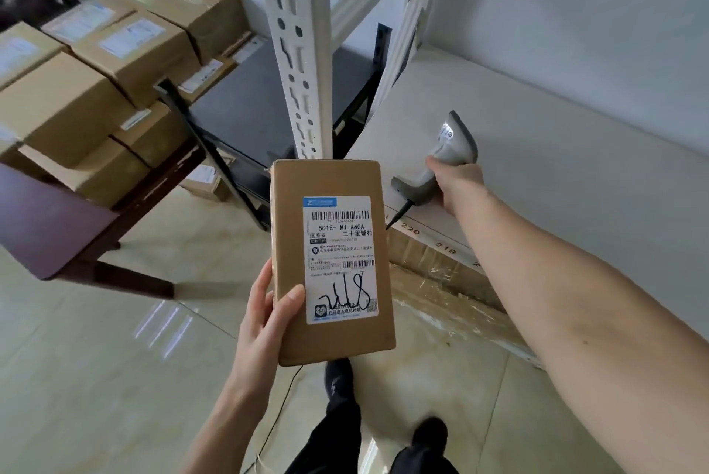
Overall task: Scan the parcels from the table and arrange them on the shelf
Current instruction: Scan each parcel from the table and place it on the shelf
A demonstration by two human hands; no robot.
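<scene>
Holding a parcel (pixel 330 262) upright in my left hand (pixel 264 324), thumb across its front, fingers curled behind, label (pixel 339 258) facing me. Right hand (pixel 456 186) is wrapped round the scanner (pixel 441 163) handle, resting it on the shelf (pixel 537 151) beyond the parcel's right edge. I judge scanning is at its close or just due; no beam shows. Next: put the scanner down, slide the parcel onto the shelf. Stacked boxes (pixel 115 63) on the table (pixel 50 228) lie far left, blurred. Scanner trigger finger hidden; shelf tags partly cut off.
</scene>
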